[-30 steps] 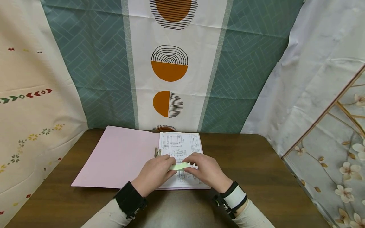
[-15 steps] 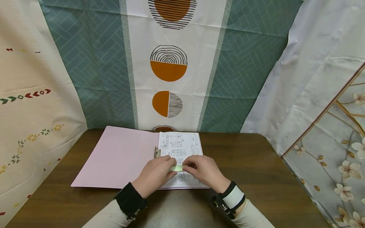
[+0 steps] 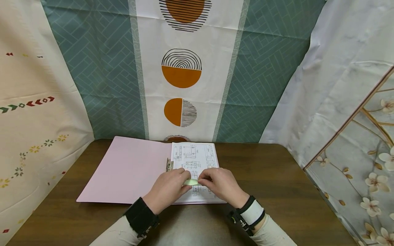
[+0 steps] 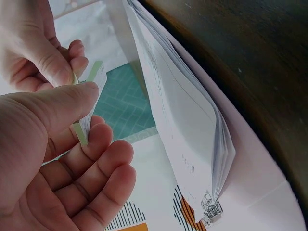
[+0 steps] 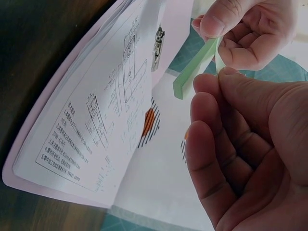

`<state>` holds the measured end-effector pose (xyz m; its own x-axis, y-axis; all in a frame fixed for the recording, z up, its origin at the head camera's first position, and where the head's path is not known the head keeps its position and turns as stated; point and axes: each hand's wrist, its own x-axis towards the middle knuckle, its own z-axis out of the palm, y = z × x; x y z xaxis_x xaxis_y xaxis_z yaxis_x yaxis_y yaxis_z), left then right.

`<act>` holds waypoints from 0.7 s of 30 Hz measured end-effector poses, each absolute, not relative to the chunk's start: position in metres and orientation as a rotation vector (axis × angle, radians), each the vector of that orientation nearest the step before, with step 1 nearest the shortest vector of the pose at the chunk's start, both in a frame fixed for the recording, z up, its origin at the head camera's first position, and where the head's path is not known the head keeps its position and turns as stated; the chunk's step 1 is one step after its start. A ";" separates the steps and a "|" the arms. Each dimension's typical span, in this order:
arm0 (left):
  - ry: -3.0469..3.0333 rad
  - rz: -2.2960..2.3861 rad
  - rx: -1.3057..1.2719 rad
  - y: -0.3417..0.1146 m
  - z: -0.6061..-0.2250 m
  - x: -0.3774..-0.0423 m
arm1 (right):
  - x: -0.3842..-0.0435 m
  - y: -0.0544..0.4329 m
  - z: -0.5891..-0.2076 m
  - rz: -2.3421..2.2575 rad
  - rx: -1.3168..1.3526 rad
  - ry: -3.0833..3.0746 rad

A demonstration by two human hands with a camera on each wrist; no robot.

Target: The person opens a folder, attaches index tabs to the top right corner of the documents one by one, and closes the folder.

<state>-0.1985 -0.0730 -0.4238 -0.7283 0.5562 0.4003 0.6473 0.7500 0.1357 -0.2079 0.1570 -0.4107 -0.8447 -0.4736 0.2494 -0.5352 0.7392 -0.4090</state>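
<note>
My left hand (image 3: 168, 186) pinches a small pad of light green sticky notes (image 5: 195, 70) between thumb and fingers, over the right side of an open pink folder (image 3: 132, 171). Opposite it, my right hand (image 3: 220, 184) has thumb and index finger together on the end of a thin green sheet that bends away from the pad in the right wrist view. The pad's near end lies hidden under the left thumb. Beneath both hands is a stack of white papers (image 3: 203, 153) printed with technical drawings, its top page partly covered by the fingers.
A metal clip (image 3: 170, 164) sits at the folder's spine. The folder lies on a dark brown wooden table (image 3: 258, 177), close to a patterned curtain (image 3: 191, 92) at the back. More printed cloth (image 3: 347, 136) hangs on the right.
The right hand's spread fingers have closed into a pinch at the sheet's end, shifting slightly left before easing back right. Less green shows between the hands. The left hand stays nearly still.
</note>
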 end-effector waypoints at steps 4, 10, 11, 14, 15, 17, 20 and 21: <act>-2.615 -0.382 -0.929 -0.073 -0.424 -0.198 | -0.208 0.157 -0.411 0.701 0.820 -2.801; -2.624 -0.368 -0.924 -0.073 -0.425 -0.198 | -0.208 0.157 -0.412 0.685 0.818 -2.787; -2.625 -0.370 -0.923 -0.073 -0.425 -0.198 | -0.208 0.157 -0.412 0.687 0.818 -2.785; -2.623 -0.378 -0.916 -0.073 -0.425 -0.198 | -0.208 0.157 -0.412 0.693 0.823 -2.780; -2.619 -0.382 -0.915 -0.073 -0.425 -0.198 | -0.208 0.158 -0.412 0.696 0.826 -2.779; -2.609 -0.387 -0.916 -0.073 -0.425 -0.198 | -0.208 0.158 -0.411 0.698 0.837 -2.773; -2.598 -0.384 -0.918 -0.073 -0.425 -0.199 | -0.207 0.158 -0.411 0.710 0.855 -2.763; -2.594 -0.381 -0.919 -0.073 -0.426 -0.199 | -0.207 0.158 -0.410 0.713 0.861 -2.758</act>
